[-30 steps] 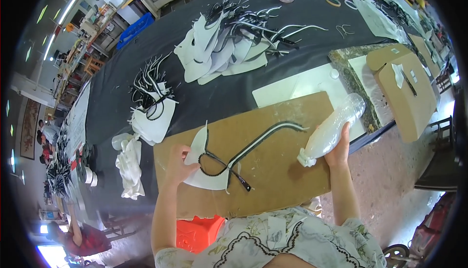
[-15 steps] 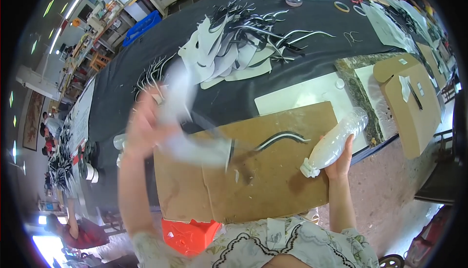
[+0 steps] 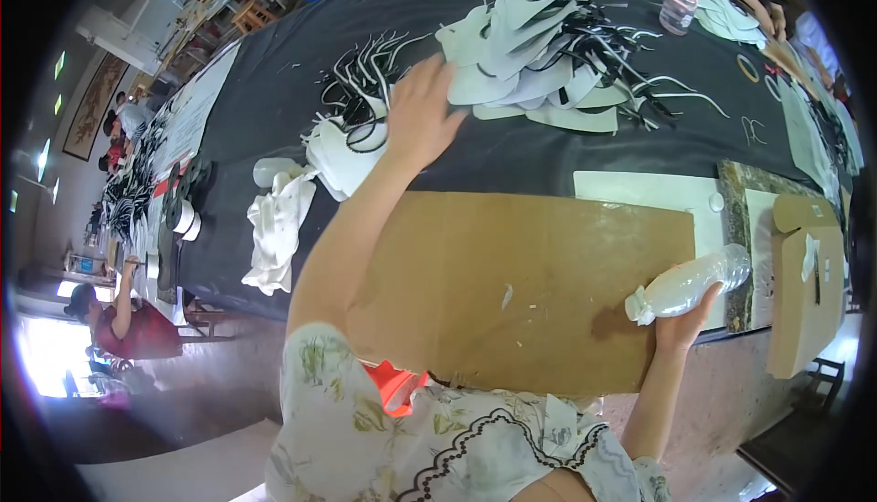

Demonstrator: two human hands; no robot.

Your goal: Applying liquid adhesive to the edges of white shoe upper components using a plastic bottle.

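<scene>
My left hand [image 3: 425, 114] reaches across the table with its fingers stretched and its thumb apart. It is at the near left edge of a large pile of white cut pieces [image 3: 521, 63] with black-and-white strips on them. Left of that hand lies a smaller pile of similar white pieces [image 3: 347, 153], its strips curling upward. My right hand [image 3: 683, 327] is wrapped around a clear plastic bottle [image 3: 694, 285] with whitish contents, tilted so its white-covered mouth points left over the brown cardboard sheet [image 3: 530, 292]. Small white scraps lie on the cardboard.
A crumpled white cloth [image 3: 279, 232] and a translucent bottle [image 3: 274, 171] lie at left, near white rolls [image 3: 187, 221]. A white board [image 3: 639, 187] and a cardboard box piece [image 3: 806, 283] are at right. A pink-lidded bottle [image 3: 680, 4] stands far right, near another person's hands [image 3: 775, 20].
My left hand has moved forward from the cardboard toward the large pile. The white piece with a striped strip has left the cardboard. My right hand keeps holding the bottle; the view has shifted.
</scene>
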